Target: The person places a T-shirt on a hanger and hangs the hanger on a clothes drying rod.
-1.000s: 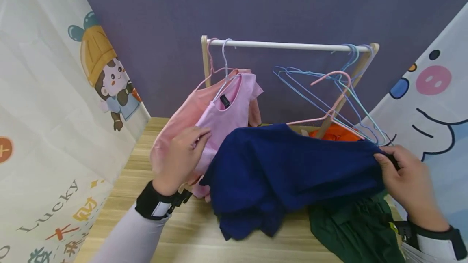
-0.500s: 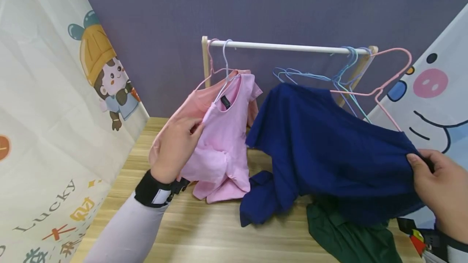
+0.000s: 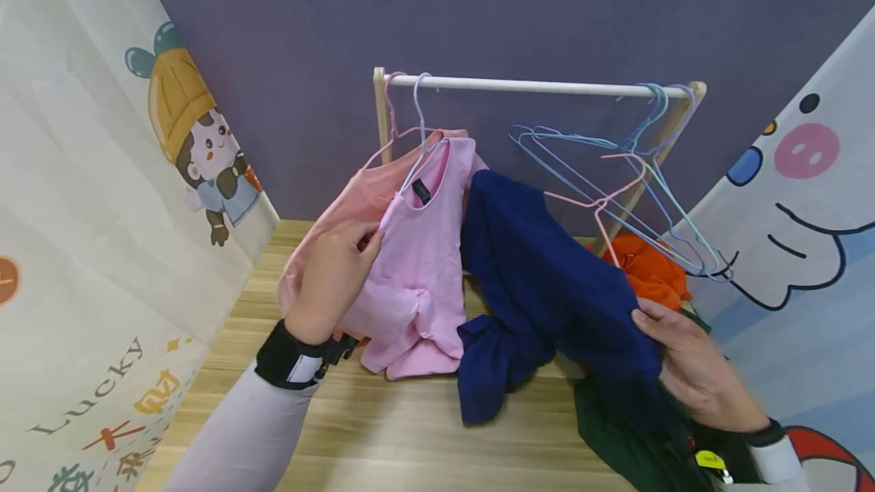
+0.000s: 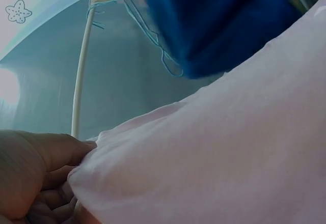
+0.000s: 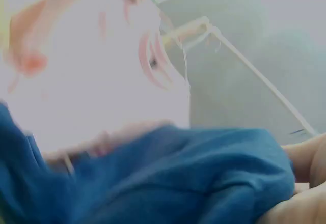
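In the head view a lilac-pink T-shirt [image 3: 431,249] hangs on a pale hanger at the rack's left end. My left hand [image 3: 335,275] pinches its left shoulder edge; the left wrist view shows thumb and fingers on the pale cloth [image 4: 204,152]. My right hand [image 3: 697,363] grips one shoulder of a navy blue T-shirt [image 3: 560,279], thumb on top. A pink hanger [image 3: 601,200] sits inside the navy shirt, its hook free in the air below the rail. In the right wrist view the navy cloth [image 5: 193,178] bunches beside the fingers [image 5: 300,203].
A rack with a white rail [image 3: 519,86] stands at the back. A salmon-pink shirt [image 3: 342,211] hangs behind the lilac one. Several blue hangers [image 3: 642,135] hang at the right end. An orange cloth [image 3: 649,268] and dark green cloth [image 3: 608,431] lie on the wooden table [image 3: 410,439].
My right hand carried the navy shirt and hanger up and right, then back left and lower, beside the lilac shirt. My left hand has come to pinch the lilac shirt's shoulder.
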Motion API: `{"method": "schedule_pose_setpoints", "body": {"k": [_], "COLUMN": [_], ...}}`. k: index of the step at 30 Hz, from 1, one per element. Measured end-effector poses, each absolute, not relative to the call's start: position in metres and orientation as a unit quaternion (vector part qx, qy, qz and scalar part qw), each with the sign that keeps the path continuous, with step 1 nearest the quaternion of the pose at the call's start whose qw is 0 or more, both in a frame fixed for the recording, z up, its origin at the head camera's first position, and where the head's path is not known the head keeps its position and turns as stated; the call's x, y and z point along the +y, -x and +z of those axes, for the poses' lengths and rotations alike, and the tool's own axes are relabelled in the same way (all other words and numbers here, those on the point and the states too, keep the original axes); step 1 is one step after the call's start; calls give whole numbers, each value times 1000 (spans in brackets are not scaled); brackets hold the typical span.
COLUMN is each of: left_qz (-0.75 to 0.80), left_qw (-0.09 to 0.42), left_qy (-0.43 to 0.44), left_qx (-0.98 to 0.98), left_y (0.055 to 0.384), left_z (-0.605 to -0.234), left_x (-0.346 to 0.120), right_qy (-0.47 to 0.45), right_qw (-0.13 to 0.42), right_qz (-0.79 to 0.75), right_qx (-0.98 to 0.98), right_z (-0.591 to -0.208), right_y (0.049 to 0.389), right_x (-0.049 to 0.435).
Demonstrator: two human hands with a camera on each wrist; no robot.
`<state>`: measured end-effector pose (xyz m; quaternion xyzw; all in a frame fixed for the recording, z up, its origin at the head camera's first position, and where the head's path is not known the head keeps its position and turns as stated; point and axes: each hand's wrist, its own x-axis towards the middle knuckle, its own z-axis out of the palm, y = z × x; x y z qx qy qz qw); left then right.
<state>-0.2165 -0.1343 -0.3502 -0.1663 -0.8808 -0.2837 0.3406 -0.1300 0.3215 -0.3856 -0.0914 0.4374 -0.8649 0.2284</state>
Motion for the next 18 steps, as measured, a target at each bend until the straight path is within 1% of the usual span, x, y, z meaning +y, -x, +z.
{"method": "schedule_pose_setpoints", "body": {"k": [1,3,6,12,18], "left_qz": [-284,-285,-287,-295,-300], "left_qw": [341,341,338,329,325], "left_qy": [166,166,167,164,166], "left_qx": [-881,-880,-880,-882,-882], "left_y": [216,216,216,214,213], "left_z": [-350,-350,-350,-349,-347], "left_x": [-134,-135,-135,-136,-135], "right_qy": [92,91,112,123,129], "right_qw": [249,273,289,271,243], "right_qz": [-877,-885,-878,-861,-835], "right_qx": [401,367,366,412,476], "right_z": [-388,-392,-395,-389,-369], "right_y": [131,133,137,141,150], "right_x": [315,303,282,250,226]}}
